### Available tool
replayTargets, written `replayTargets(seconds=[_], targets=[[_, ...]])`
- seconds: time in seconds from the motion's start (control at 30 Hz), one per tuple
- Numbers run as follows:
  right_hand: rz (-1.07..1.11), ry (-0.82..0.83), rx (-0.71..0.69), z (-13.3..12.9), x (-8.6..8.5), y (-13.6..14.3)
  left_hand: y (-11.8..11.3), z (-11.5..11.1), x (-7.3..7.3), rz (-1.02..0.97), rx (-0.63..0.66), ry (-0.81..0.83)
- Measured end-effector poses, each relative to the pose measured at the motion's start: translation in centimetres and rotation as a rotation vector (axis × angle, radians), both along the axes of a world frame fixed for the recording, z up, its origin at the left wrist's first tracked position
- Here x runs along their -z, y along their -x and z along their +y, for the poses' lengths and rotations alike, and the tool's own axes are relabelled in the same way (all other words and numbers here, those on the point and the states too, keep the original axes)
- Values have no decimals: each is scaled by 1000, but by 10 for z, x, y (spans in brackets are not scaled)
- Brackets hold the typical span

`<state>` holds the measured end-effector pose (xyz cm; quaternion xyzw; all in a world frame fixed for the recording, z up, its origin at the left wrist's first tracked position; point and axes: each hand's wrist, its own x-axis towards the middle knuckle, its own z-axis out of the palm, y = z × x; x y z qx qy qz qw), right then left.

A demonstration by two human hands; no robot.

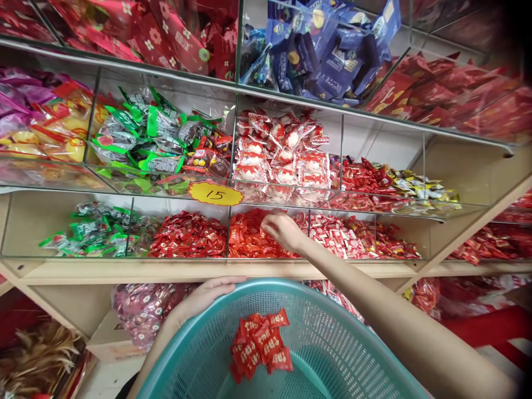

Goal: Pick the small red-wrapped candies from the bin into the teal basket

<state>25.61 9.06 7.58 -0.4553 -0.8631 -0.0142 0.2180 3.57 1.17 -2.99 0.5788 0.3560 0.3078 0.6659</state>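
Observation:
My left hand (208,296) grips the far left rim of a teal plastic basket (349,338), fingers lying along the edge. Inside the basket sits a small heap of red-wrapped candies (262,343). My right hand (283,230) reaches over the basket into a lower shelf bin, at the red candies (246,239) there. Its fingers are curled closed, and whatever they hold is hidden from view.
Clear dividers split the shelves into bins. Darker red candies (189,235) lie left of my right hand, white-and-red ones (336,234) to its right. A yellow price tag (216,193) marked 15 hangs above. A cardboard box (110,335) stands below the shelf.

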Motion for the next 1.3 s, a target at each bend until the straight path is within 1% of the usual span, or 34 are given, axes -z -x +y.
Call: replayTargets(seconds=[0.1, 0.17, 0.23, 0.3, 0.4, 0.5, 0.6, 0.7, 0.77, 0.87, 0.97, 1.07, 1.17, 1.3], targets=[[123, -58, 15, -29, -1, -6, 0, 0, 1, 3, -4, 4], [205, -66, -1, -52, -3, -10, 0, 1, 3, 9, -13, 7], [266, -32, -9, -75, -5, -13, 1, 1, 4, 16, -22, 10], [294, 55, 1, -96, -4, -17, 1, 0, 4, 18, -25, 11], [288, 221, 53, -121, 11, -25, 0, 0, 4, 13, -23, 4], [210, 361, 141, -137, 36, -36, 0, -1, 3, 17, -31, -17], [95, 450, 230, -147, 63, -48, 1, -1, 3, 24, -37, -30], [46, 498, 293, -150, 85, -58, 1, -1, 4, 21, -33, -33], [73, 548, 333, -149, 97, -62, 1, -1, 4, 17, -30, -31], [188, 659, 382, -148, 111, -62, 0, -2, 3, 12, -29, -25], [277, 694, 388, -148, 116, -58, 0, -2, 3, 7, -29, -21], [355, 693, 384, -148, 115, -53, 0, -2, 3, 2, -25, -18], [474, 793, 430, -149, 113, -49, 0, -1, 2, 1, -24, -14], [646, 960, 548, -154, 117, -44, 0, -1, 2, 3, -26, -3]])
